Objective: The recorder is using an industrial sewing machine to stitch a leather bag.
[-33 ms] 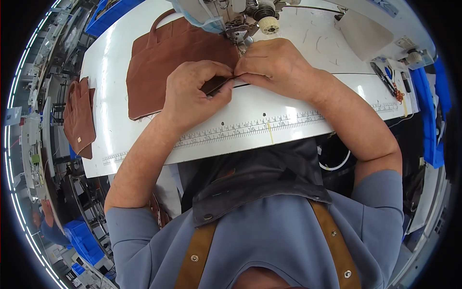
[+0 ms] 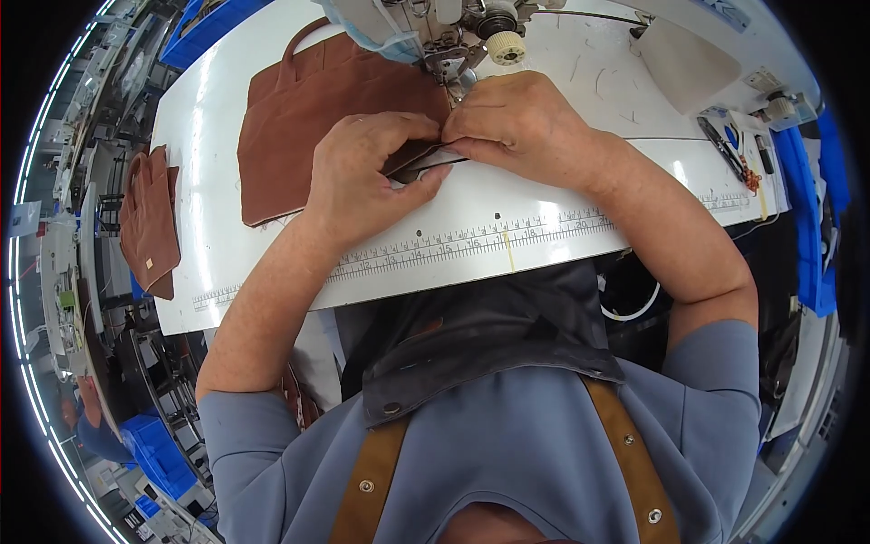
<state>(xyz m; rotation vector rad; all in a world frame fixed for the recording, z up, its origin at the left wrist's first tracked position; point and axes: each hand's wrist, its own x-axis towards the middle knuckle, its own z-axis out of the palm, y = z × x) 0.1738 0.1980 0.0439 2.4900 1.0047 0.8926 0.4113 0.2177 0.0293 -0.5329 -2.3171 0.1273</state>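
A flat brown bag point(image 2: 304, 136) with a loop handle lies on the white sewing table point(image 2: 507, 195), its right edge by the needle area of the sewing machine point(image 2: 449, 63). My left hand point(image 2: 358, 177) is curled round its lower right edge, fingers on top, thumb set apart below. A dark, turned-up edge of the bag shows between thumb and fingers. My right hand point(image 2: 521, 127) pinches the corner of the same edge, fingertips together, just in front of the machine. What lies right under the fingertips is hidden.
A second brown bag point(image 2: 149, 218) hangs over the table's left edge. A printed ruler strip point(image 2: 444, 252) runs along the front. Thread snips point(image 2: 720, 145) and small tools lie at right near a blue bin point(image 2: 807, 218). Another person's arm point(image 2: 91, 408) shows at far left.
My left thumb has moved out to the right and away from the fingers, showing more of the bag's turned-up edge. My right hand stays at the corner.
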